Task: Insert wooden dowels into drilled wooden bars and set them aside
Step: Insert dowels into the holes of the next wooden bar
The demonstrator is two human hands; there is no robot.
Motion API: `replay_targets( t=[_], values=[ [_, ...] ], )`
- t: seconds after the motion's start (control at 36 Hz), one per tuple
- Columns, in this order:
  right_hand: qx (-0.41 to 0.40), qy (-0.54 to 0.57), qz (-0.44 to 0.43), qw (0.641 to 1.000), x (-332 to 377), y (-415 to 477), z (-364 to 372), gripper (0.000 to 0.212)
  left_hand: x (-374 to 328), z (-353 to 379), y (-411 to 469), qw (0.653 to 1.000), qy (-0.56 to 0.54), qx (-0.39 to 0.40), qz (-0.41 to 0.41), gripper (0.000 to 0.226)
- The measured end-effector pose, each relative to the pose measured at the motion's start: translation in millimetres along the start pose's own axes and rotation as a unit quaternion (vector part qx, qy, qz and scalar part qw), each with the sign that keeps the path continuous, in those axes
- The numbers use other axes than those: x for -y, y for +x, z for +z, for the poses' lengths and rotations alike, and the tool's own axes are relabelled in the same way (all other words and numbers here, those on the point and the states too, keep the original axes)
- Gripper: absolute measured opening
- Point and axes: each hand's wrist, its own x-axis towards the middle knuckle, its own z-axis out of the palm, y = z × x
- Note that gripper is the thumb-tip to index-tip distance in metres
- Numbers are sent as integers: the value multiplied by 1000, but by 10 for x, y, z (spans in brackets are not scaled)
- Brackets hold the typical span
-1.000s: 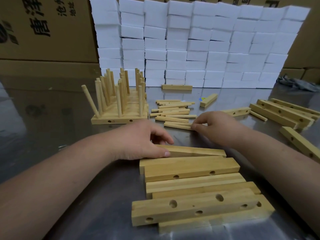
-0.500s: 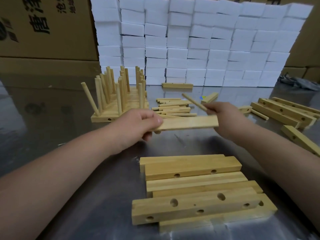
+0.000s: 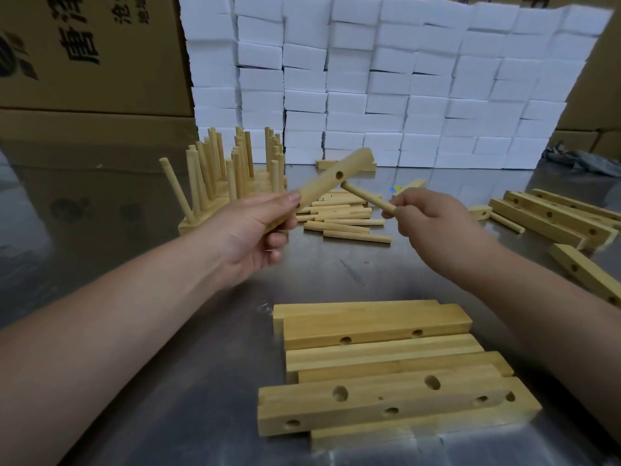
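Observation:
My left hand (image 3: 258, 230) grips the near end of a drilled wooden bar (image 3: 331, 181), tilted up and away to the right above the table, one hole facing me. My right hand (image 3: 426, 216) pinches a wooden dowel (image 3: 368, 196) whose far tip points at that hole, just below it. A heap of loose dowels (image 3: 342, 218) lies on the metal table (image 3: 100, 250) behind my hands. Finished bars with upright dowels (image 3: 232, 176) stand at the back left. A stack of drilled bars (image 3: 379, 368) lies in front of me.
More drilled bars (image 3: 554, 216) lie at the right, one (image 3: 584, 274) near the table's right edge. A wall of white blocks (image 3: 386, 82) and cardboard boxes (image 3: 87, 52) closes off the back. A short wooden piece (image 3: 408, 186) lies behind my right hand.
My left hand has lifted the bar off the stack and tilted it up. My right hand has picked a dowel from the heap and brought its tip to the bar's hole.

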Motion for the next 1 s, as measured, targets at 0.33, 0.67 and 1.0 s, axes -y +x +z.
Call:
replay_targets(
  t=[0.33, 0.67, 1.0],
  values=[
    [-3, -6, -49, 999, 11, -41, 18, 24, 38, 60, -4, 996, 91, -13, 9, 43],
    [-36, 2, -62, 997, 60, -72, -7, 28, 68, 57, -16, 988, 131, 86, 19, 36],
    [-34, -24, -48, 998, 56, -71, -9, 30, 62, -19, -6, 985, 132, 99, 48, 21]
  ],
)
